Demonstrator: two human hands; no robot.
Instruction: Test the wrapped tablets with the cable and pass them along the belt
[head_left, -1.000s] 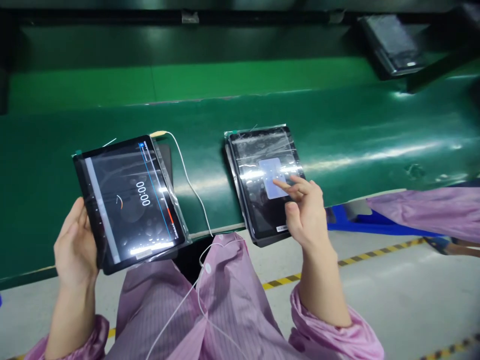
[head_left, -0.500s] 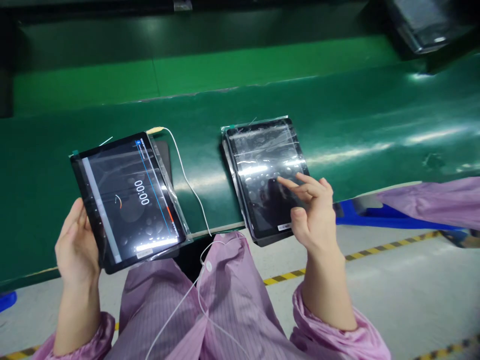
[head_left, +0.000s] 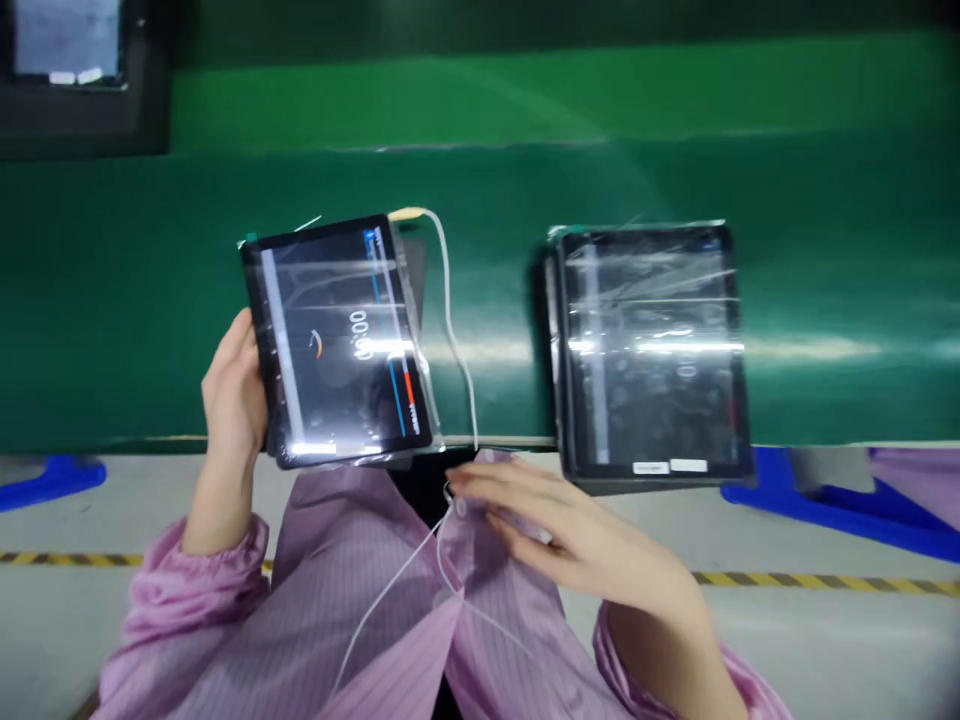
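My left hand [head_left: 232, 395] holds a black tablet [head_left: 337, 340] upright by its lower left edge. The tablet sits in clear plastic film, and its screen shows a white 00:00 reading. A white cable [head_left: 450, 310] runs from a plug at its top edge down to my pink smock. My right hand [head_left: 570, 530] is blurred in front of my chest, its fingertips at the cable. A second film-wrapped tablet [head_left: 652, 350] lies on the belt, away from both hands, its lower edge overhanging the belt edge.
A green conveyor belt [head_left: 150, 300] crosses the view, with a dark tablet [head_left: 67, 60] on the upper level at top left. Blue plastic parts [head_left: 817, 510] lie at lower right. A co-worker's pink sleeve [head_left: 915, 475] shows at the right edge. Yellow-and-black tape [head_left: 825, 581] runs along the floor.
My right hand has left the second tablet and moved down to the cable at my chest. The view has turned, shifting the scene rightward and levelling it. The pale blue card has gone.
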